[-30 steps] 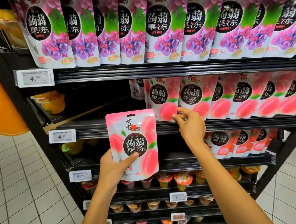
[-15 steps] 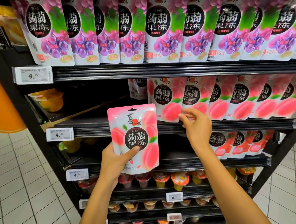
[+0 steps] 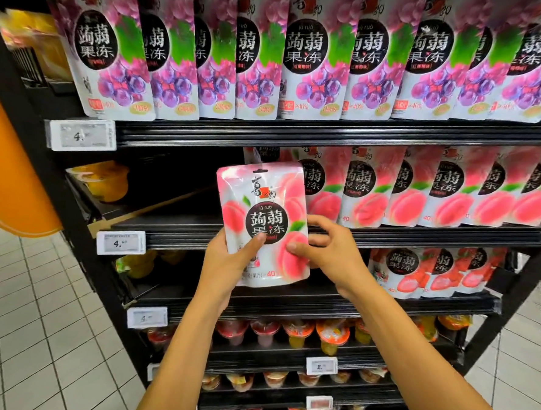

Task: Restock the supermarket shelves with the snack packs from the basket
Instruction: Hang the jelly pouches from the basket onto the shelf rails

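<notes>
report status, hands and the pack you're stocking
Left hand and right hand grip the peach jelly pack, upright. Pack before the middle shelf, left of the peach row. Nothing seen blocking the gap.

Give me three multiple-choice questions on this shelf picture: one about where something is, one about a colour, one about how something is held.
1. Where do the glossy purple grape jelly pouches stand?
A. On the uppermost black shelf in view.
B. On the floor.
C. In a basket.

2. What colour is the glossy plastic peach-print pouch being held?
A. Green.
B. Pink and white.
C. Blue.

3. How is that pouch held?
A. By the left hand and right hand together.
B. By one hand.
C. Lying on a shelf.

Answers: 1 A, their row fills that shelf; 2 B, pink peaches on white; 3 A, each hand grips its lower part.
</notes>
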Tool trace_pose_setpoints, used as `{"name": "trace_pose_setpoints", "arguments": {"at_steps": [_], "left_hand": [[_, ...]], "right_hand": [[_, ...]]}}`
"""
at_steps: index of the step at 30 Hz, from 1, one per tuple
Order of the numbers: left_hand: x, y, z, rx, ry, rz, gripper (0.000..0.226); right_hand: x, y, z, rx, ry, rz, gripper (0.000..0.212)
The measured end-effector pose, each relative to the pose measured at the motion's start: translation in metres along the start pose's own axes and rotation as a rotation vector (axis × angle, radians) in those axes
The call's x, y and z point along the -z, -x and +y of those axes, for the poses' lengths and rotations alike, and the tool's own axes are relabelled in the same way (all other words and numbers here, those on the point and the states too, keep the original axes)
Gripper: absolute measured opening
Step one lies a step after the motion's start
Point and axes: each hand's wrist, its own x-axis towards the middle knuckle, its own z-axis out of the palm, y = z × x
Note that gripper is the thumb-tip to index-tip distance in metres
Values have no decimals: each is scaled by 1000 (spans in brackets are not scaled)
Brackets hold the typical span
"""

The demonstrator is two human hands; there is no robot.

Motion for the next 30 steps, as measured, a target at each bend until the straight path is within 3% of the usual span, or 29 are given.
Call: {"name": "trace_pose_setpoints", "arguments": {"at_steps": [3, 6, 10, 13, 18, 21, 25, 30], "left_hand": [[0, -4, 6, -66, -61, 102, 53], [-1, -1, 5, -230, -267, 240, 55], [-12, 7, -1, -411, -638, 153, 49], [-17, 4, -5, -369, -778, 27, 49], [-18, 0, -21, -304, -1100, 27, 59], [-17, 1, -28, -331, -1171, 32, 63], [-16, 1, -33, -355, -1203, 43, 65], [-18, 1, -37, -331, -1231, 30, 71]], "right_hand": [[-5, -10, -6, 25, -21, 91, 37], [-10, -24, -13, 44, -25, 186, 36], [-19, -45, -16, 110, -23, 293, 37], [-26, -57, -13, 175, -3, 357, 40], [-28, -62, 5, 155, 144, 318, 42], [-19, -57, 8, 193, 305, 303, 45], [-12, -47, 10, 247, 625, 332, 30], [-17, -45, 13, 167, 757, 417, 22]]}}
